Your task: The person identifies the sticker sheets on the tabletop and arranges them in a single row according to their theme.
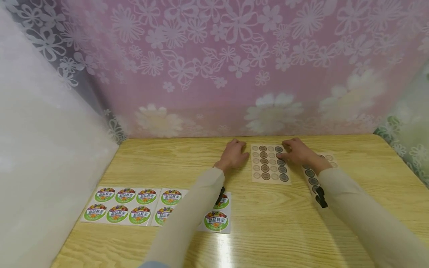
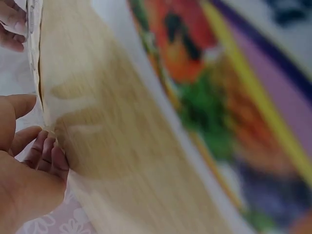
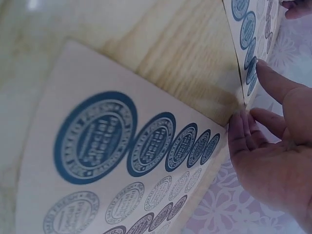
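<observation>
While against the right hand (image 1: 297,152), a sheet (image 1: 269,165) of round stickers (image 1: 265,168)

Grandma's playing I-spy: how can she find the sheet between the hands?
On the wooden table, look toward the pink curtain. There, a sheet of small round stickers lies between left hand and right hand, unlike its lookalike, partly hidden by the right arm.

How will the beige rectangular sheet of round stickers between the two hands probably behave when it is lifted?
The beige rectangular sheet of round stickers will probably feel light and bend easily, since it looks paper-thin. It seems unlikely to roll or tip, as it lies nearly flat on the yellow wood-grain table.
</observation>
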Available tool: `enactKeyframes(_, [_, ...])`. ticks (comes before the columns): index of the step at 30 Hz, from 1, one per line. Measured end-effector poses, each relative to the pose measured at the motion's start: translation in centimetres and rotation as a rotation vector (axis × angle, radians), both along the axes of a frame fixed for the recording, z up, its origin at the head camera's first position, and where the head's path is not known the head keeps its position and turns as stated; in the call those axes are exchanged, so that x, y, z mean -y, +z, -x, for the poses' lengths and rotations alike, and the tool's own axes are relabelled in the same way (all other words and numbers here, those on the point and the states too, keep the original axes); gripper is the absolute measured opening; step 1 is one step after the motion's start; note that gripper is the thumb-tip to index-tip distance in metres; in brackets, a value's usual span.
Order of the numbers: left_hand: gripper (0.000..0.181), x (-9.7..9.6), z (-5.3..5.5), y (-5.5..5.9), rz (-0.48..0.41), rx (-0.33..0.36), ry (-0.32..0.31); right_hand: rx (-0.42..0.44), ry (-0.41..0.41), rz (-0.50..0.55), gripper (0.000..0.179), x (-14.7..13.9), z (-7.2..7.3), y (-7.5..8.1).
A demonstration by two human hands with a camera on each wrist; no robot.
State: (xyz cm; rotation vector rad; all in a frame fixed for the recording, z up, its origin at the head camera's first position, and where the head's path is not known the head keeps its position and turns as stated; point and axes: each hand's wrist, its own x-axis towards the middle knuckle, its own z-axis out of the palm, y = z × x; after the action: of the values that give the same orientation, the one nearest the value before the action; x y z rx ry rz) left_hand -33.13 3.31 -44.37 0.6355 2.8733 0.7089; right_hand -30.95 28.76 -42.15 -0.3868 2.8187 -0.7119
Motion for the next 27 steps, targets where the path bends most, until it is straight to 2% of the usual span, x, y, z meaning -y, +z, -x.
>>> enactKeyframes(5, [0.044,-0.6,0.1,0.1,-0.002,-0.003,0.038,0.015,0.009,0.053,0.059,-0.2,0.5,-0.1])
enactKeyframes(9, [0.044,-1.1,0.3,0.2,0.003,0.004,0.039,0.064,-0.009,0.077,0.065,-0.5,0.8,0.1])
enactKeyframes(16, [0.043,-1.7,0.7,0.1,0.035,0.002,0.041,0.118,0.014,0.08,0.069,-0.6,0.8,0.7])
enactKeyframes(22, [0.044,-2.0,1.2,-0.2,0.063,0.015,0.058,0.17,-0.019,0.108,0.067,-0.4,1.0,0.6])
enactKeyframes(27, [0.042,-2.0,1.5,-0.2,0.045,0.046,0.059,0.195,-0.046,0.113,0.065,-0.2,1.3,0.7])
